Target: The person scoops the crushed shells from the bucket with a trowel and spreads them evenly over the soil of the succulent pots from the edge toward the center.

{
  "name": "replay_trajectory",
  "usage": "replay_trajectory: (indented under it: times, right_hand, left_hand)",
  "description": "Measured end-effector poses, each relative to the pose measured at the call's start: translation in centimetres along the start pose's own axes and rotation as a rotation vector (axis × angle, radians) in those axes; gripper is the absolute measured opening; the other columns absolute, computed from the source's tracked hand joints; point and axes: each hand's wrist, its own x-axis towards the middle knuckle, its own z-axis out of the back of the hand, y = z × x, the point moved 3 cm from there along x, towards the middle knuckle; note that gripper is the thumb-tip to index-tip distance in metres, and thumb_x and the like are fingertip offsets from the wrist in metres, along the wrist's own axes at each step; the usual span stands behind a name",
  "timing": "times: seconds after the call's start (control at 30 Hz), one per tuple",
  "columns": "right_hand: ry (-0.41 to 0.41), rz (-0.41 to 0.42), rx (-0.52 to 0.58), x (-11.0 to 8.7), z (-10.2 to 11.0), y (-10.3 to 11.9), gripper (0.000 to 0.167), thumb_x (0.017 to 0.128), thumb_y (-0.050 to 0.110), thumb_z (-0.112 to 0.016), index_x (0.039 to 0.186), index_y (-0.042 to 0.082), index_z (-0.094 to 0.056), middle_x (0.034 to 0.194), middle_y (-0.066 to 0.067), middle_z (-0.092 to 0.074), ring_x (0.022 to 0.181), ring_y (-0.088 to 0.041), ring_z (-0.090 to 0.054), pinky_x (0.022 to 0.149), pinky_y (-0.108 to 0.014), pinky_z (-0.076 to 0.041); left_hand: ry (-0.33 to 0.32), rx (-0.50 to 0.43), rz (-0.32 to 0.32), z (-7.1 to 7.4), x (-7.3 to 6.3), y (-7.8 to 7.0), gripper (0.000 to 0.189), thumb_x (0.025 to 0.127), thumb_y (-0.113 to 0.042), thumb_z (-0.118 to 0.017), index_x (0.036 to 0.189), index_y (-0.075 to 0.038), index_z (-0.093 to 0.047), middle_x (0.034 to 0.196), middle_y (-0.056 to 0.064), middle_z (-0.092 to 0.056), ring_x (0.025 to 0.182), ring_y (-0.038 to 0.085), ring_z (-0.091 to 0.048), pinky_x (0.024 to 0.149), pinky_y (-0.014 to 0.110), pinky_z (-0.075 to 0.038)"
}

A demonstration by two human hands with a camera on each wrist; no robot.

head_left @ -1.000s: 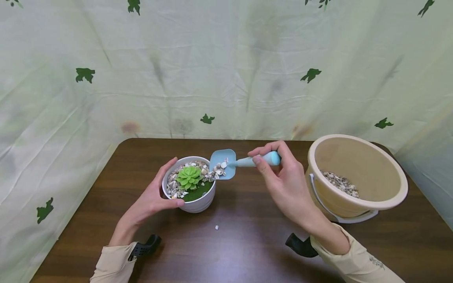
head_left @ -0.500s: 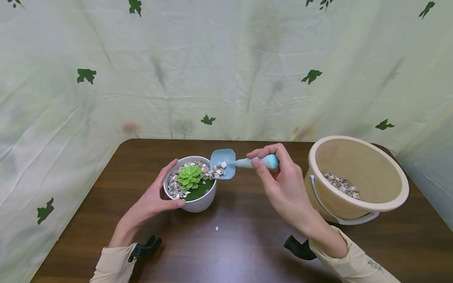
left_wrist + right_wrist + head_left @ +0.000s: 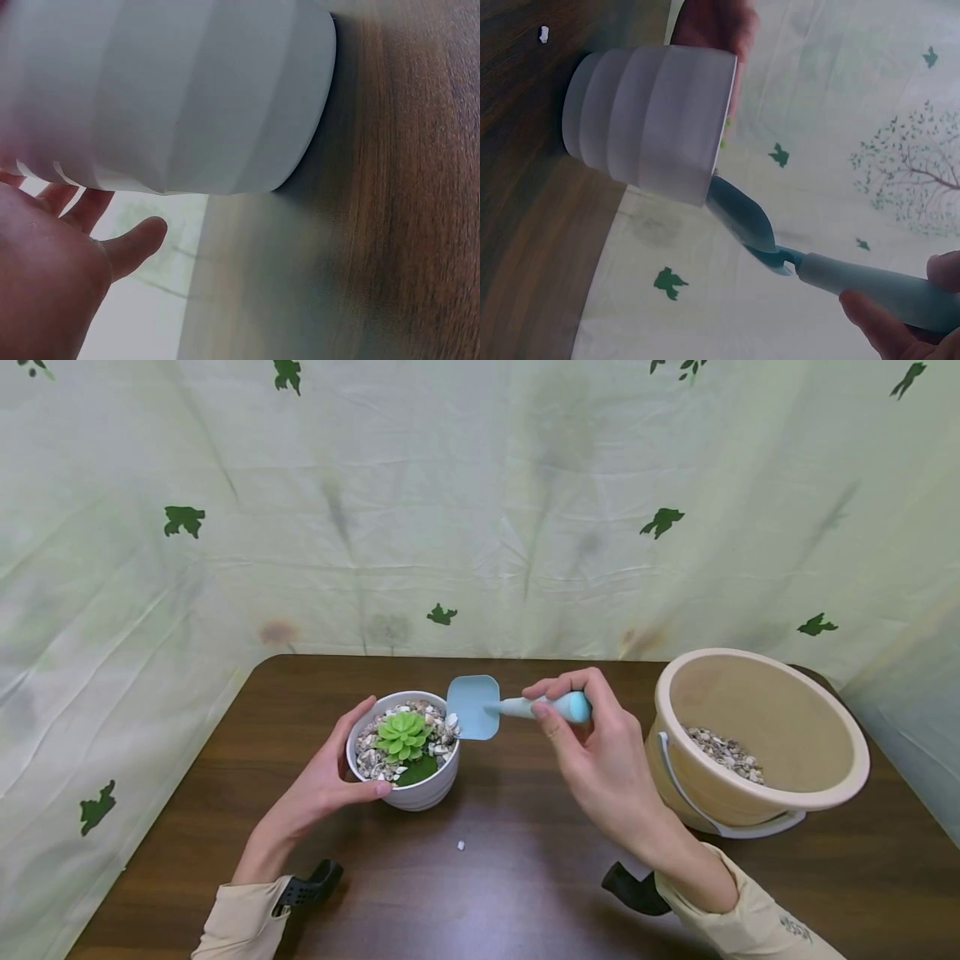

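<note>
A white ribbed flower pot stands on the table, holding a green succulent among small shells. A patch of green shows at its front. My left hand holds the pot from the left, thumb at the front rim and fingers along the far side. Between thumb and fingers, my right hand grips the handle of a light blue trowel. The trowel's blade tip is at the pot's right rim, tilted down to it in the right wrist view. A few shells lie at that tip; the rest of the blade is bare.
At the right stands a beige bucket with its handle lowered and a heap of shells inside. One small white piece lies on the brown table. A leaf-patterned curtain hangs behind the table.
The shells on the trowel's blade have slid left into the pot, covering more of the green at the right side. Both hands have stayed nearly still.
</note>
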Motion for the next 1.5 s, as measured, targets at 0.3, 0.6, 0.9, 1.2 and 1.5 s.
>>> replay_trajectory:
  times: [0.3,0.6,0.9,1.2,1.5]
  right_hand:
    - [-0.007,0.082,-0.028,-0.4,-0.4,0.3,0.016,0.092,0.001,-0.065,0.099,0.004,-0.052,0.109,-0.004,-0.069,0.086,-0.016,-0.064,0.057,-0.022,-0.043]
    - [-0.003,0.183,-0.045,-1.0,-1.1,0.1,0.023,0.087,-0.009,-0.068,0.099,0.002,-0.051,0.113,-0.005,-0.069,0.107,-0.018,-0.065,0.077,-0.025,-0.053]
    - [-0.031,0.175,0.000,-1.3,-0.8,-0.1,0.022,0.086,-0.014,-0.066,0.096,-0.002,-0.050,0.112,-0.010,-0.068,0.111,-0.024,-0.063,0.078,-0.025,-0.053]
    - [-0.158,-0.018,0.322,-1.1,2.0,-2.1,0.013,0.096,-0.007,-0.055,0.106,-0.008,-0.047,0.116,-0.024,-0.062,0.107,-0.034,-0.061,0.091,-0.034,-0.050]
    - [-0.285,-0.229,0.642,-0.7,5.8,-3.0,0.016,0.098,0.003,-0.057,0.106,-0.007,-0.049,0.116,-0.027,-0.060,0.113,-0.040,-0.058,0.090,-0.049,-0.047]
  left_hand:
    - [0.006,-0.011,-0.005,-0.1,0.0,0.2,0.101,0.077,-0.002,-0.078,0.157,-0.022,-0.019,0.153,0.009,-0.026,0.129,0.023,-0.036,0.096,0.020,-0.038]
    - [0.015,-0.015,-0.002,-0.2,0.1,0.2,0.100,0.078,-0.003,-0.077,0.157,-0.019,-0.017,0.153,0.009,-0.026,0.130,0.024,-0.034,0.096,0.021,-0.037]
    - [0.016,-0.013,0.001,-0.1,0.1,0.3,0.099,0.079,-0.005,-0.076,0.157,-0.020,-0.017,0.154,0.010,-0.025,0.130,0.025,-0.033,0.095,0.020,-0.037]
    - [0.008,-0.008,0.007,-0.3,0.0,0.4,0.101,0.080,-0.004,-0.076,0.157,-0.028,-0.017,0.155,0.010,-0.021,0.132,0.026,-0.031,0.095,0.019,-0.037]
    - [-0.011,-0.010,0.007,-0.4,-0.5,0.1,0.101,0.081,-0.002,-0.075,0.158,-0.022,-0.012,0.155,0.012,-0.020,0.132,0.024,-0.033,0.093,0.017,-0.039]
